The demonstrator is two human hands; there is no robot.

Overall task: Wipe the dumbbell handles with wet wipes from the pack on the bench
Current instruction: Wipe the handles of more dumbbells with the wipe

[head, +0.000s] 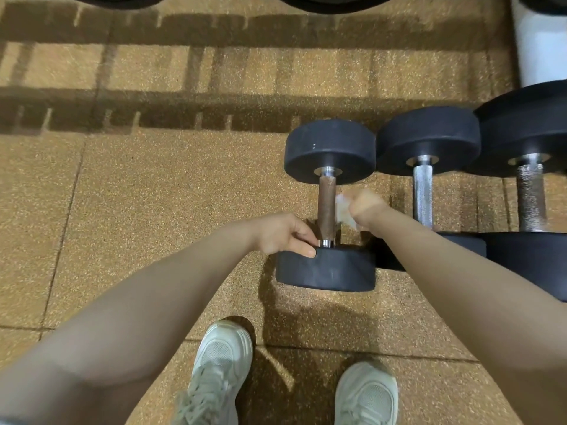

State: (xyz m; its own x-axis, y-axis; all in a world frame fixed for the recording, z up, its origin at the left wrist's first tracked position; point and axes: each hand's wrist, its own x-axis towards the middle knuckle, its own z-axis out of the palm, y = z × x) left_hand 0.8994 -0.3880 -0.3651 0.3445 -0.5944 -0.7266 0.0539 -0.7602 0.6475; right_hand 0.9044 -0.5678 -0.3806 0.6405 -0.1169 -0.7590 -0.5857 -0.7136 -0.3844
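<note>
A black dumbbell (329, 151) with a rusty brown handle (326, 202) lies on the floor, pointing away from me. My left hand (283, 234) rests on its near weight head (325, 268), fingers on the rim by the handle's base. My right hand (365, 208), blurred, grips a white wet wipe (345, 211) just right of the handle, touching or nearly touching it. To the right lie two more dumbbells: one with a shiny handle (422, 194), one with a knurled handle (530, 197). The wipe pack and bench are out of view.
The floor is speckled tan rubber tiles (153, 210) crossed by rack shadows. My two pale sneakers (221, 363) stand just behind the dumbbell. Dark weight heads (334, 3) line the top edge, and a white post (540, 47) stands at the upper right.
</note>
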